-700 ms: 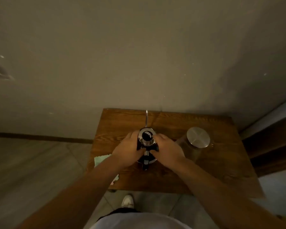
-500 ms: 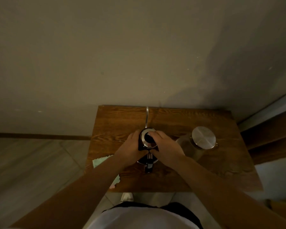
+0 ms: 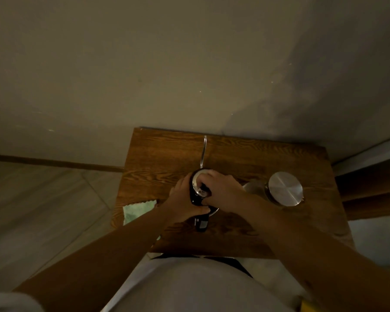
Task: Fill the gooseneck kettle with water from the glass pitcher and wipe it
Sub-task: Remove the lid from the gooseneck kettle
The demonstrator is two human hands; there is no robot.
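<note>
The gooseneck kettle point(image 3: 200, 219) stands in the middle of the small wooden table point(image 3: 162, 158), its thin spout point(image 3: 203, 152) pointing away toward the wall. My left hand point(image 3: 180, 201) wraps the kettle's left side. My right hand point(image 3: 223, 190) reaches over the top, fingers closed on the kettle lid point(image 3: 197, 179), whose silver edge and black knob partly show. The glass pitcher point(image 3: 252, 188) with a round metal lid point(image 3: 285, 189) stands to the right, apart from my hands. A pale green cloth point(image 3: 137, 210) lies at the table's left front edge, partly under my left forearm.
The table stands against a plain wall point(image 3: 167, 64). Tiled floor point(image 3: 43, 210) lies to the left. A dark wooden piece of furniture point(image 3: 374, 190) is close on the right. My white shirt fills the bottom of the view.
My right hand has slid from the kettle's right side up over the lid, now covering most of it. The left hand stays on the kettle's side. The view has shifted slightly.
</note>
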